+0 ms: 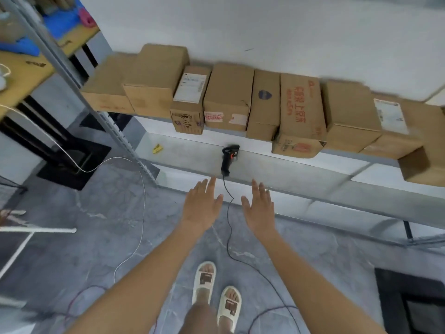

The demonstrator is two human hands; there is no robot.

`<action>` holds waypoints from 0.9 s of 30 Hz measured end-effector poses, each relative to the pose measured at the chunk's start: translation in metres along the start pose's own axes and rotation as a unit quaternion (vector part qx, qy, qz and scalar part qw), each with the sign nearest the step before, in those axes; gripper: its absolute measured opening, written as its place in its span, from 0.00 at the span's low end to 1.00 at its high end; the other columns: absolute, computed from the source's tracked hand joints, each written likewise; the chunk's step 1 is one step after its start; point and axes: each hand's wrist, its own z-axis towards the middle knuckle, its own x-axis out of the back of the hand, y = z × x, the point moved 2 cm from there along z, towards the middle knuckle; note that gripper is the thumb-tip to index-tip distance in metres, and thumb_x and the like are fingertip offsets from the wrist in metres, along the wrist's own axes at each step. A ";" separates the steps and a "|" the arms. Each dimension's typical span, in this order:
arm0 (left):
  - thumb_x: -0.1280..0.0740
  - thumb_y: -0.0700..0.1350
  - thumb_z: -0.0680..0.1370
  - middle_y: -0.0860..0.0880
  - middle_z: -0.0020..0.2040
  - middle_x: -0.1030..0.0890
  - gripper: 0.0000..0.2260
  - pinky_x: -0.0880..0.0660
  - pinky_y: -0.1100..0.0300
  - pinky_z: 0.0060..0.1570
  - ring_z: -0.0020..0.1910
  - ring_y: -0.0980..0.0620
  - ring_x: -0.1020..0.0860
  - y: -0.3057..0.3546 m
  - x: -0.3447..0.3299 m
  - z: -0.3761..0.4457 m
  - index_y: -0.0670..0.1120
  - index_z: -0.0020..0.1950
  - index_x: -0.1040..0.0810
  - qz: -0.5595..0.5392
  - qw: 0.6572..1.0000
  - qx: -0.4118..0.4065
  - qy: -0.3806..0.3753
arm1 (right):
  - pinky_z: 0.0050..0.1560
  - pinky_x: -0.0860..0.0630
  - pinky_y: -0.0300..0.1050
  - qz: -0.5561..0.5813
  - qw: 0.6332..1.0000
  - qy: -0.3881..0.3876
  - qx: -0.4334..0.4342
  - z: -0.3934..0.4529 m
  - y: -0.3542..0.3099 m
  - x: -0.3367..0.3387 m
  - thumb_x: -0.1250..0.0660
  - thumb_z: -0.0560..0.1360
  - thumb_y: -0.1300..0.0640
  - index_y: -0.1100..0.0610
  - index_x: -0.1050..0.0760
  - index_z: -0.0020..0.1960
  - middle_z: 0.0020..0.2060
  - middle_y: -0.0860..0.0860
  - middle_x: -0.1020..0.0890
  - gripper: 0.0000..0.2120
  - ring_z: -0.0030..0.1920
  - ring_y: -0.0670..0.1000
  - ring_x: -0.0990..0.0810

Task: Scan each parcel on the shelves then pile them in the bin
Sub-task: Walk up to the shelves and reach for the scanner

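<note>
Hands: our left hand (201, 206) and right hand (259, 208) spread flat, holding nothing.
Scanner (228, 159): at 12 o'clock, on the shelf (301, 174).
Parcels (227, 97): rowed beyond.

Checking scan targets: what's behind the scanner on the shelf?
Behind the scanner a row of cardboard parcels stands on the shelf against the white wall. Whatever is behind the parcels is covered. Both hands hold nothing.
</note>
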 end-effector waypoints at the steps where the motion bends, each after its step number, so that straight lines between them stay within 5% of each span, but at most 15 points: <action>1: 0.48 0.53 0.88 0.42 0.83 0.45 0.28 0.48 0.50 0.79 0.82 0.45 0.46 -0.006 -0.007 0.011 0.45 0.84 0.53 0.006 1.000 0.004 -0.011 | 0.78 0.50 0.59 0.000 1.000 -0.005 -0.006 0.010 0.002 -0.005 0.48 0.86 0.48 0.51 0.54 0.83 0.82 0.53 0.52 0.29 0.81 0.58 0.52; 13: 0.45 0.54 0.87 0.41 0.76 0.32 0.30 0.33 0.46 0.69 0.73 0.40 0.31 -0.036 -0.053 0.185 0.49 0.85 0.55 -0.027 0.998 0.020 -0.058 | 0.79 0.50 0.54 0.045 0.998 -0.008 -0.051 0.119 0.034 -0.044 0.45 0.85 0.49 0.49 0.52 0.82 0.82 0.52 0.50 0.29 0.81 0.56 0.51; 27: 0.39 0.53 0.85 0.35 0.69 0.28 0.35 0.27 0.41 0.65 0.65 0.34 0.25 -0.061 -0.192 0.379 0.52 0.84 0.59 -0.185 0.976 0.067 -0.095 | 0.79 0.45 0.50 0.139 0.988 0.018 -0.067 0.207 0.121 -0.147 0.44 0.84 0.44 0.44 0.53 0.82 0.82 0.46 0.49 0.30 0.81 0.48 0.50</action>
